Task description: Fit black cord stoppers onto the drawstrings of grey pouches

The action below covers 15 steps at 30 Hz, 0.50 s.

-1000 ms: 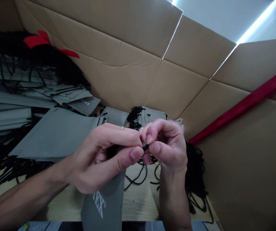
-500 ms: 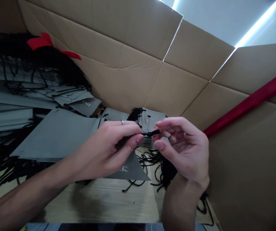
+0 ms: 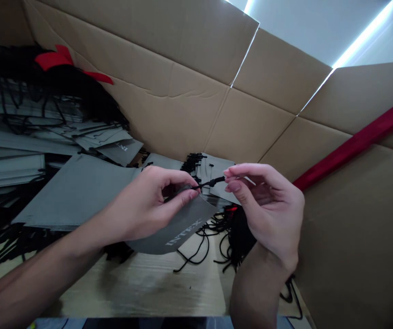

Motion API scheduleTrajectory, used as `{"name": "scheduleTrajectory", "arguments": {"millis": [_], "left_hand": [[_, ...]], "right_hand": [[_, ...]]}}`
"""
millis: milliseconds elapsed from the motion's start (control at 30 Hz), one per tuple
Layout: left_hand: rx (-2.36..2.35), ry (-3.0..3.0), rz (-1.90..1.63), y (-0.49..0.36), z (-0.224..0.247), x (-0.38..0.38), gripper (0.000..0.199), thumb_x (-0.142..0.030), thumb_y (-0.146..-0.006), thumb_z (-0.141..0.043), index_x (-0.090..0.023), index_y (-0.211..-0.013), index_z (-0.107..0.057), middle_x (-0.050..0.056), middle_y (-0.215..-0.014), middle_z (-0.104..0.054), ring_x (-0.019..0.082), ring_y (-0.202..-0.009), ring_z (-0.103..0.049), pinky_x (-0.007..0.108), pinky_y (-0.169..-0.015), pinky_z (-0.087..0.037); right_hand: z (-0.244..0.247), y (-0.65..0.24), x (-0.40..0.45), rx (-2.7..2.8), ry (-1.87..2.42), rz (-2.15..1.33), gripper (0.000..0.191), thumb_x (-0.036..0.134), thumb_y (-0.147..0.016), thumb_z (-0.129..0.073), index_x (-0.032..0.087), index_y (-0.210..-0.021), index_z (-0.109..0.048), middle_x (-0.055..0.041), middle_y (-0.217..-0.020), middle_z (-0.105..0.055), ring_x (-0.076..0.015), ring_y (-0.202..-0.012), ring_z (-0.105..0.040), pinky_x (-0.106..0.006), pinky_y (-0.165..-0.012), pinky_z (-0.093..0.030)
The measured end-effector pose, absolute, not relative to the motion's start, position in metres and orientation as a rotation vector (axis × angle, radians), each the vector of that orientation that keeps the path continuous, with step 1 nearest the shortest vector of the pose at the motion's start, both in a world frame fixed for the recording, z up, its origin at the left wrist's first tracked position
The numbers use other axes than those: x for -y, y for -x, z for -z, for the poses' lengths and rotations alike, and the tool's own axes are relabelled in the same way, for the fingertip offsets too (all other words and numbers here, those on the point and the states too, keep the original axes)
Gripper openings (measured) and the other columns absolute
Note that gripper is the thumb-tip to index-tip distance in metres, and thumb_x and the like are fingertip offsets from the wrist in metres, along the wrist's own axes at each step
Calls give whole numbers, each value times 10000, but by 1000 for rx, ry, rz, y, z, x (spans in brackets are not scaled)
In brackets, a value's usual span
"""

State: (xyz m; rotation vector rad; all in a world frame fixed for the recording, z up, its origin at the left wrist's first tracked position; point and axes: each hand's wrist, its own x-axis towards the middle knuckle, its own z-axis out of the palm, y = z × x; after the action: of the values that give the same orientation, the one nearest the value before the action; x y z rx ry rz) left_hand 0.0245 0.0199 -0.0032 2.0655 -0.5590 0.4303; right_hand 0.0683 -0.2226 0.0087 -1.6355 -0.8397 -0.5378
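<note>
1. One left hand: grip closed on the top of one grey drawstring pouch, printed INTEX, its body hanging toward the near side.
2. One right hand: grip pinched, thumb and forefinger on one black cord; other fingers loosely curled, apart from the pouch.
3. That cord runs right from the pouch top, spanning the gap between hands.
4. Left: one heap of flat grey pouches, too overlapped to count.
5. Just beyond the hands: loose black cords, uncountable tangle, on the wooden counter.
6. Far side and right: one cardboard wall, one red strip.
</note>
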Motion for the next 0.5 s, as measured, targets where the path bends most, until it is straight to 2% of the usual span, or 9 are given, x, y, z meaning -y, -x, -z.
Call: {"name": "scheduleTrajectory", "arguments": {"millis": [200,267,333,400,433,500], "left_hand": [[372,-1890,-344,-37,4,-19,318,-489,-987,-802,-182,-926,-859,42,-826,-829,165,-684,-718,206,-538,-513],[276,-1798,-348,-42,4,-20,337,-514,-921,-877,-178,-910,-857,28,-786,-807,139,-629,-677,190,-512,-495],[180,-1692,-334,-47,4,-20,370,-516,-837,-961,-172,-915,-847,1,-717,-758,109,-542,-607,182,-462,-459],[100,-1569,-318,-52,5,-21,422,-503,-758,-1031,-164,-896,-821,-19,-672,-711,92,-489,-566,181,-435,-452],[79,-1502,-314,-55,5,-22,444,-494,-724,-1058,-159,-868,-806,-20,-671,-702,88,-485,-568,181,-436,-466],[65,-1383,-308,-59,8,-22,467,-473,-679,-1093,-147,-819,-789,-12,-701,-701,88,-508,-597,183,-454,-505]], "right_hand": [[-12,-64,231,876,1789,662,133,160,-1069,-829,279,-1122,-853,-16,-1102,-842,-191,-1031,-785,-327,-925,-647],[-17,-58,238,1050,1919,591,127,227,-1040,-887,265,-1148,-832,-43,-1204,-822,-225,-1150,-769,-360,-1014,-639],[-21,-51,245,1294,2077,461,416,370,-966,-979,253,-1322,-800,-103,-1428,-754,-302,-1342,-709,-430,-1141,-635],[-22,-44,248,1464,2231,364,806,452,-897,-1028,254,-1591,-669,-151,-1651,-616,-382,-1517,-589,-515,-1242,-611],[-22,-42,249,1487,2298,349,922,424,-898,-1022,271,-1691,-579,-154,-1724,-549,-405,-1570,-533,-552,-1273,-598],[-20,-40,249,1449,2389,367,952,259,-942,-934,320,-1771,-470,-129,-1789,-480,-414,-1619,-473,-609,-1313,-565]]}}
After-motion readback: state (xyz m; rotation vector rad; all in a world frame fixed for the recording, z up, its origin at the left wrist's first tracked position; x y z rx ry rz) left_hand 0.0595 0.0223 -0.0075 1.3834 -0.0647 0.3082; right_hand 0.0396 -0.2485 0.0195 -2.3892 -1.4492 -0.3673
